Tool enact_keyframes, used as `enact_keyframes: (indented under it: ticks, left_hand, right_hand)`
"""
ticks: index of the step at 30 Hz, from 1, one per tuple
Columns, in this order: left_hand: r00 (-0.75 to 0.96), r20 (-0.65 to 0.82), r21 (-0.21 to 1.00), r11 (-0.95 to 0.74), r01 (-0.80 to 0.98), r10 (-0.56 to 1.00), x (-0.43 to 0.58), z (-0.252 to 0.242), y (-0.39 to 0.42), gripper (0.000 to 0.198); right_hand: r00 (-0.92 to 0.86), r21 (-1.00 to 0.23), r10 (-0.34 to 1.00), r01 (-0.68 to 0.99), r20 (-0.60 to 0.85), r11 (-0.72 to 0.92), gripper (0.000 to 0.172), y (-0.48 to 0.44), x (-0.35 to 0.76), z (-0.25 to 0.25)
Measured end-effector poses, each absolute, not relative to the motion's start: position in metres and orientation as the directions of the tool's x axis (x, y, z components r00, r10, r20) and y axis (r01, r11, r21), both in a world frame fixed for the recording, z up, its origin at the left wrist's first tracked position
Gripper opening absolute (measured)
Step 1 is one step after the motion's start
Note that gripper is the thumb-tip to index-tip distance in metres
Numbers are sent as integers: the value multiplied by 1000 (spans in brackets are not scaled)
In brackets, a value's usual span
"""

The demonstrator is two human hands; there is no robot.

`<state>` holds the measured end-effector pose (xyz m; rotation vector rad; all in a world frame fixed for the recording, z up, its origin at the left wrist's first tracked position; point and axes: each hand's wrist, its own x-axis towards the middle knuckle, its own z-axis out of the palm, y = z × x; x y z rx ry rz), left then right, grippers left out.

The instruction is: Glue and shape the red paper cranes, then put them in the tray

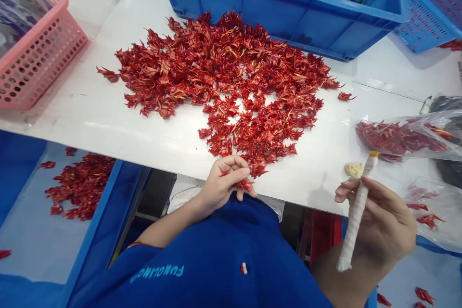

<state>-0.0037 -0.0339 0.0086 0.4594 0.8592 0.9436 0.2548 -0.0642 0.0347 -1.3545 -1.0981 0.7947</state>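
Red, spiky folded flower pieces (224, 86), apparently thin and shiny, lie in a wide loose heap on the white bench (306, 173), w/ a bare patch near the middle. L hand (224, 185) is at the heap's near edge, fingers curled in, seemingly pinching one small red piece (246, 184) against the thumb; exact grip partly hidden. R hand (378, 219) is closed round a long white-wrapped stick (355, 216) w/ a yellowish tip, just beside a pale yellow lump (353, 169) on the bench.

Clear plastic bag (404, 137) of red pieces lies at right. Blue plastic crate (288, 24) of dark teal pieces sits behind the heap, pink perforated plastic basket (39, 48) at far left.

Risks: a sleeve or wrist brushing the heap could push loose pieces off the bench edge; too hard a pinch could crush or tear a thin piece; a low swing of the stick tip could mark nearby pieces.
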Motion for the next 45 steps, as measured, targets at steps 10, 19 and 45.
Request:
enact_keyframes:
  ticks: [10, 19, 45]
  left_hand:
    - [317, -351, 594, 471, -652, 881, -36, 8, -28, 30]
    - [355, -371, 568, 512, -644, 858, -33, 9, -27, 30]
    - [380, -325, 847, 445, -291, 866, 8, 20, -30, 38]
  right_hand:
    - [45, -319, 946, 946, 320, 63, 22, -53, 279, -4]
    - [-146, -323, 916, 905, 374, 276, 28, -20, 224, -4]
    - [190, -978, 979, -207, -75, -35, 13, -49, 155, 2]
